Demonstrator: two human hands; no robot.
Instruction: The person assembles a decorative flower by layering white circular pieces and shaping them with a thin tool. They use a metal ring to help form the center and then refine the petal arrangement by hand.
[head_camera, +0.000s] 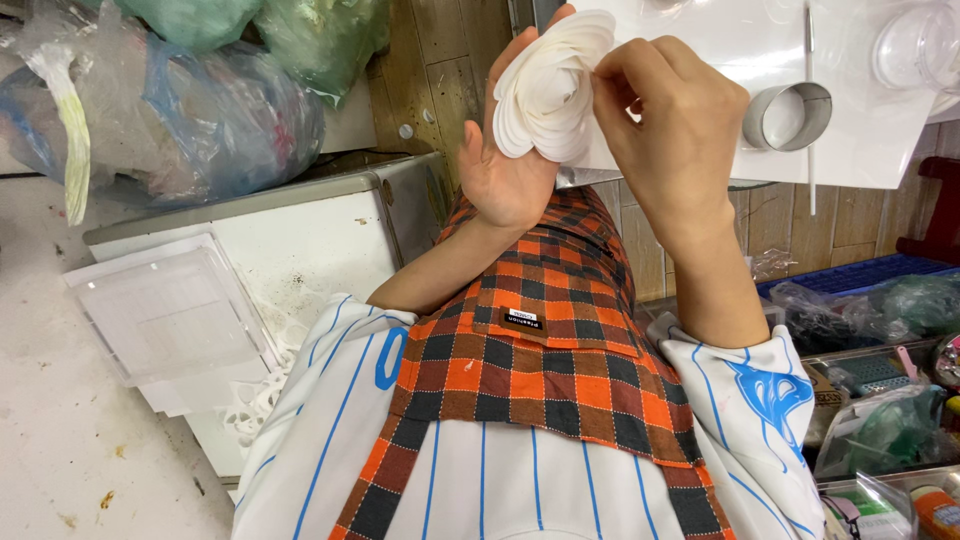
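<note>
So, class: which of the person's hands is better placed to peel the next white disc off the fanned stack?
Probably the right hand: its fingers already pinch the edge of the white discs, while the left hand is occupied cradling the stack from below.

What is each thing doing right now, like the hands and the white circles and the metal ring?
Left hand: closed around the stack, holding it up.
Right hand: fingertips pinching the stack's edge.
Stack of white discs: fanned out, held between both hands.
Metal ring: resting on the white board, untouched.
Clear plastic tray: lying flat on the white cabinet.
</note>
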